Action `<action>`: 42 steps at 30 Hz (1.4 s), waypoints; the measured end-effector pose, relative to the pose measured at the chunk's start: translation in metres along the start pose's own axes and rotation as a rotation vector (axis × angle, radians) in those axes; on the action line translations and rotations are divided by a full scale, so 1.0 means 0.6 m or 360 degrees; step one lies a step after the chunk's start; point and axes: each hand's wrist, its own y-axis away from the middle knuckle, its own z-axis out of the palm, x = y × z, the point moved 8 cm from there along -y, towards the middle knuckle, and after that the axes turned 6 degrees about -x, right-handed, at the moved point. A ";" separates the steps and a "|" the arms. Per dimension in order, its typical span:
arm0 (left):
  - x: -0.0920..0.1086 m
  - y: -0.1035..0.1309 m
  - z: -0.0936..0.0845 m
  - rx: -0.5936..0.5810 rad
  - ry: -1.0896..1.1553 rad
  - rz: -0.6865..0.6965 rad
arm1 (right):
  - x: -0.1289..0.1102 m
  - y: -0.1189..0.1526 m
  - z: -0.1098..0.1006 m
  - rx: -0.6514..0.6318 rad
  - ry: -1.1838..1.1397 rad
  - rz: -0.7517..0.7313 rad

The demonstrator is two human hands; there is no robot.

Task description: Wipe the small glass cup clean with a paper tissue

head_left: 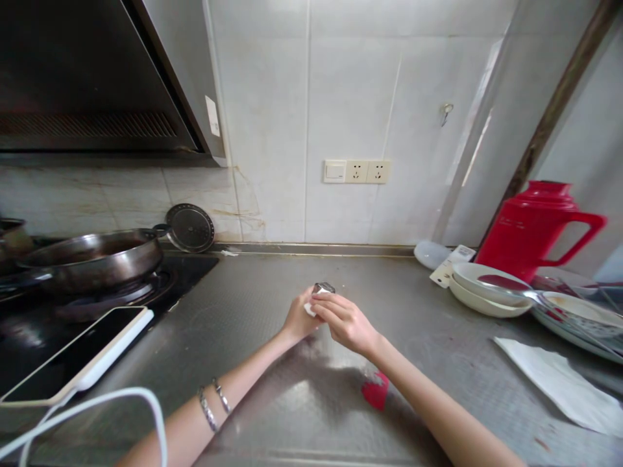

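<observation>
1. Above the middle of the tabletop, the left hand grasps a small shiny thing, dark and silvery, whose top shows above the fingers; what it is cannot be told.
2. Close against it, the right hand has its fingers bent over the front of the small shiny thing, pinching a white tissue to it. How far the left fingers wrap round is partly hidden.
3. Two silvery bracelets circle the left forearm; the right forearm is bare, and a red patch lies on the tabletop just beside it.
4. To the left, a phone lies face up at the edge of the black stove, a white cable looping below it.
5. On the stove stands a metal pan, with part of a pot farther left. A round dark disc leans on the wall behind, under the hood.
6. To the right lie a white napkin, stacked bowls with a spoon across them, and plates. Behind these are a red flask, a card and a pale dish.
7. Straight ahead, the tiled wall carries a switch and sockets, with a hook up to their right.
</observation>
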 end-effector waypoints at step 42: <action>-0.001 -0.003 -0.002 -0.0068 0.0558 -0.0322 | 0.128 0.059 -0.022 0.0622 -0.0498 0.1093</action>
